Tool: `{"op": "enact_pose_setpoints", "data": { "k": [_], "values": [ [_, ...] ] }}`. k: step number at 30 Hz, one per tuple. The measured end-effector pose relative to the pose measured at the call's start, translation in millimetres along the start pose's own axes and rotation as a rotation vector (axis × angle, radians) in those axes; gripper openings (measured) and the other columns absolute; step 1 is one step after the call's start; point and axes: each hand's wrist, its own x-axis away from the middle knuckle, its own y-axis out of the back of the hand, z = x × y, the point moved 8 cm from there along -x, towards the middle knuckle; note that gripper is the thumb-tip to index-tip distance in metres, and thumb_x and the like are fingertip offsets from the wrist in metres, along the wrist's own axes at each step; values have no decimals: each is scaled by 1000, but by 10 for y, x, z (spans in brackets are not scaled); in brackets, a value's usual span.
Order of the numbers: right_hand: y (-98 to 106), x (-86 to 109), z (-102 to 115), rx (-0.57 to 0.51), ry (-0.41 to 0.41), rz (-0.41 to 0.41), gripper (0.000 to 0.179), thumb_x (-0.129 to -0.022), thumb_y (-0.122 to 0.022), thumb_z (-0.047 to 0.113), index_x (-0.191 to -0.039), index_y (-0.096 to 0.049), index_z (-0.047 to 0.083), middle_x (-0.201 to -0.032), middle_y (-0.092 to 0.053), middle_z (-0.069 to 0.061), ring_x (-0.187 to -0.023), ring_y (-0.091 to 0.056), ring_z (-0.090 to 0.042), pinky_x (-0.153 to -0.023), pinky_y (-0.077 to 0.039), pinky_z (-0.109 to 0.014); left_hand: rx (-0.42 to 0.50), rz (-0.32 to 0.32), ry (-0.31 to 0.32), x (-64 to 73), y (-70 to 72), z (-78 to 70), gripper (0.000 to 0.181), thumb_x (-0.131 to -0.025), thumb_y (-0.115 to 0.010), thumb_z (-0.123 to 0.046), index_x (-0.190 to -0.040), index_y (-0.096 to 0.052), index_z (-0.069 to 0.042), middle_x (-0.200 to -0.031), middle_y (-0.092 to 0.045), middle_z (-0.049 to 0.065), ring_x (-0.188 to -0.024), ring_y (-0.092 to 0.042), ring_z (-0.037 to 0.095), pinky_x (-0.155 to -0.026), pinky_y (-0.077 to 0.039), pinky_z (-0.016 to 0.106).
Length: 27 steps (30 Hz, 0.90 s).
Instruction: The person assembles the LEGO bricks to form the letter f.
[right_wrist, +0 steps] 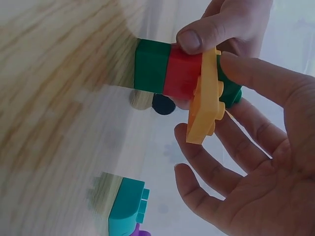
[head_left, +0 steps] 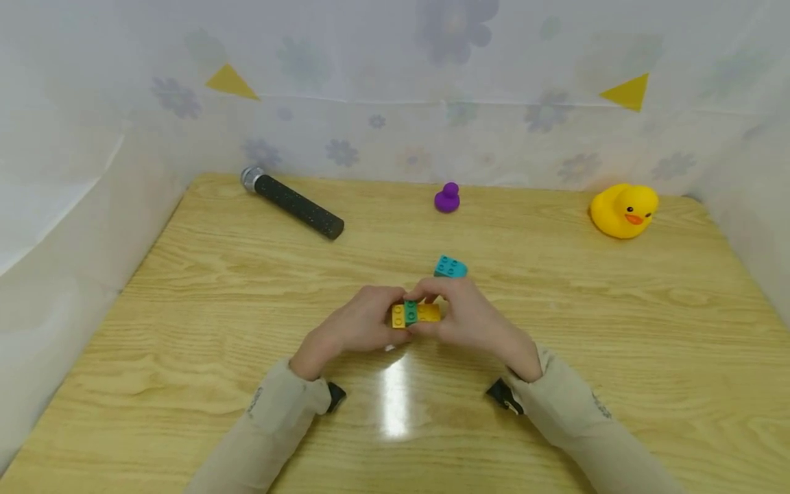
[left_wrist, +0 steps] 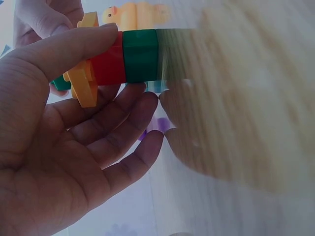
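Observation:
Both hands meet around a small brick stack standing on the table. Lowest in it is a green brick [left_wrist: 141, 56], with a red brick [right_wrist: 183, 71] on top of that. A yellow brick [head_left: 428, 313] lies across the red one and juts out to the right, studs up. On the yellow brick sits a smaller green brick [head_left: 411, 312]. My left hand [head_left: 364, 319] grips the stack at the red brick, between thumb and fingers. From the other side, my right hand [head_left: 472, 312] pinches the upper green brick. Just beyond the right hand lies a teal brick [head_left: 450, 267] with one rounded end.
A black microphone [head_left: 299, 206] lies at the back left of the wooden table [head_left: 204, 288]. Near the back edge stand a small purple duck [head_left: 447, 198] and, farther right, a larger yellow duck [head_left: 623, 210]. A flowered white curtain [head_left: 395, 75] hangs behind.

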Motion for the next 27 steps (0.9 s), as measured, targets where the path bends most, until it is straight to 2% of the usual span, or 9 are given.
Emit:
{"op": "enact_pose_setpoints", "data": {
  "k": [7,12,18,27],
  "values": [
    [4,2,-22,-12,-30,2,27,-76,-80,9,-101,-70,7,-100,-70,-2,-88,-61,-17,-79,-50,-33,17,-12,-48,4,17,-42,34,-84,-74,-22,-111,-60,-8,-95,-64,-1,-80,-55,10,-70,-46,25],
    [6,3,-29,-16,-44,9,27,-76,-80,10,-101,-70,8,-100,-70,-1,-88,-61,-17,-79,-50,-35,24,-16,-29,3,22,-32,35,-84,-74,-25,-111,-59,-10,-93,-63,-2,-78,-55,9,-68,-46,24],
    [8,2,-36,-23,-44,13,27,-76,-80,10,-102,-70,9,-101,-70,-1,-88,-61,-16,-80,-49,-35,21,-20,-21,-3,32,-36,29,-85,-73,-27,-104,-59,-9,-86,-61,-3,-73,-54,9,-64,-45,24],
    [6,2,29,-17,38,26,32,-77,-81,9,-106,-67,6,-103,-69,-2,-87,-61,-15,-78,-50,-32,25,-19,21,1,41,-26,29,-84,-75,-26,-100,-58,-8,-83,-60,-2,-70,-53,10,-62,-45,24]
  ]
}}
